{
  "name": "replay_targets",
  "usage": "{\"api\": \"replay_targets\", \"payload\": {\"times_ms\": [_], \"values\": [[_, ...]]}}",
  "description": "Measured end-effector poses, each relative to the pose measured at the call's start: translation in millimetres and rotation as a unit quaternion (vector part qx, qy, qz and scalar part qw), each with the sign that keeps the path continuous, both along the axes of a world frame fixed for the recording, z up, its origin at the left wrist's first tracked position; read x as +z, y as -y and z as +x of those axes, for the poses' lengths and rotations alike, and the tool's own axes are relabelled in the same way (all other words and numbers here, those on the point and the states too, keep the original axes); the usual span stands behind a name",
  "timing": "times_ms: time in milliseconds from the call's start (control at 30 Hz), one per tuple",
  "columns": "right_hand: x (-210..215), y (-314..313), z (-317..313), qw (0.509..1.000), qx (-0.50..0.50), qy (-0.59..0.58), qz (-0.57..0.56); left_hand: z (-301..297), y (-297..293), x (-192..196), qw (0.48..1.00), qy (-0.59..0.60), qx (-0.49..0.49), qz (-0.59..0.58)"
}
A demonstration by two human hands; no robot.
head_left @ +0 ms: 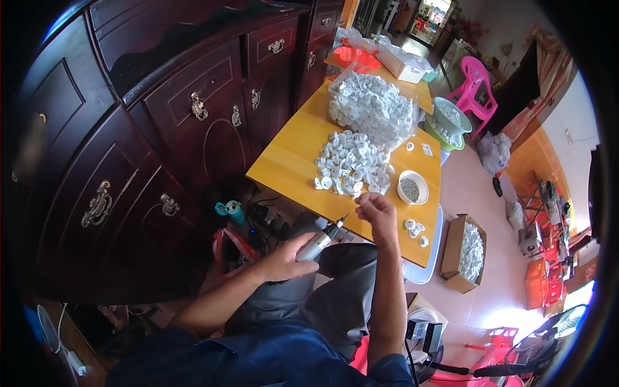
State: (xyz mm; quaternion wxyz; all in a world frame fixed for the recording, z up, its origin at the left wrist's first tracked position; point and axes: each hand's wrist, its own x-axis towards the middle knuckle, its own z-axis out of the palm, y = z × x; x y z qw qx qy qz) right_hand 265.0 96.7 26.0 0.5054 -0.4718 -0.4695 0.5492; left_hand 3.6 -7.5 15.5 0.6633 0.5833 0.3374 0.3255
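Note:
My left hand [293,258] is wrapped around a silver electric screwdriver [317,245] with a black nose. Its thin bit points up and to the right, over the table's near edge. Just right of the tip, my right hand [379,214] has its fingers pinched together; whatever is between them is too small to make out. Beyond that hand spreads a loose pile of small white plastic parts [351,158]. To its right stands a white bowl [420,179] of small grey metal pieces, likely screws. Several round white parts [423,241] lie nearer the table's right edge.
On the yellow table [284,161], a clear bin [371,106] heaped with white parts stands farther back. Dark wooden cabinets [200,116] line the left. Right of the table are stacked basins [445,126], a pink chair [474,87] and a cardboard box [454,258] of white parts.

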Motion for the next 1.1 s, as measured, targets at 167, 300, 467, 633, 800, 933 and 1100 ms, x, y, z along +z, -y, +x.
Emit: {"api": "replay_targets", "payload": {"times_ms": [167,300,467,633,800,933,1100], "values": [[-11,14,-6,0.989,0.033,-0.126,-0.067,2,0,1,0.995,-0.015,0.018,0.098],[-8,18,-7,0.976,0.078,-0.183,-0.084,1,-1,-5,0.983,-0.032,0.041,0.176],[-8,21,-4,0.981,0.059,-0.156,-0.097,2,-1,1,0.993,-0.05,0.014,0.11],[-9,21,-2,0.98,0.083,-0.141,-0.111,4,-3,-12,0.984,-0.048,0.048,0.166],[-11,22,-2,0.983,0.074,-0.143,-0.091,4,-1,-9,0.991,-0.037,0.038,0.125],[-6,25,-1,0.981,0.093,-0.146,-0.088,2,2,-1,0.995,-0.052,0.015,0.083],[-5,28,2,0.982,0.087,-0.141,-0.086,3,4,10,1.0,-0.009,-0.02,-0.014]]}}
